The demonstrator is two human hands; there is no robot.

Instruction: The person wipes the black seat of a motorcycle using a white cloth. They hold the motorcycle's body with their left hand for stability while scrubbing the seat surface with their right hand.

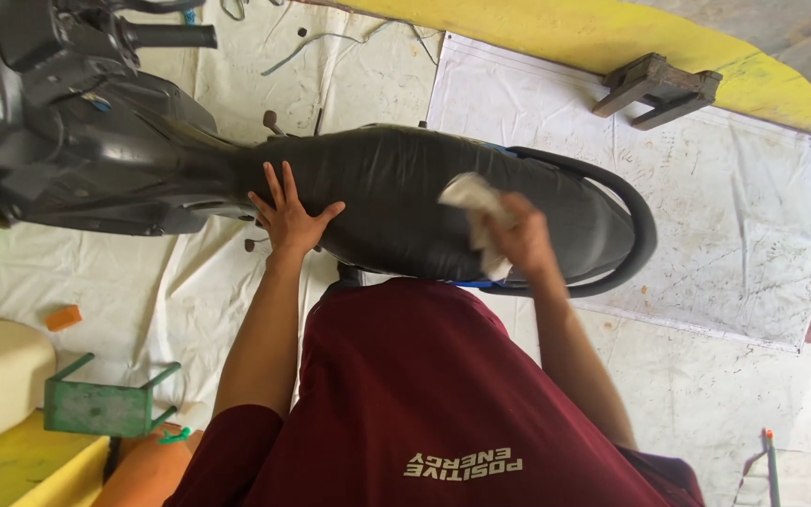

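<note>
A black motorbike seat (405, 202) stretches across the middle of the head view, joined to the bike's dark body (96, 150) at the left. My left hand (288, 214) lies flat on the seat's near front edge, fingers spread. My right hand (516, 237) presses a crumpled white cloth (473, 202) against the rear half of the seat. A black grab rail (635, 225) curves round the seat's back end. My maroon shirt fills the bottom of the view.
White sheeting (725, 197) covers the floor. A small wooden stool (657, 89) lies at the back right by a yellow kerb. A green metal stand (105, 404) and a small orange block (63, 317) sit at the left. The handlebar grip (166, 36) juts out top left.
</note>
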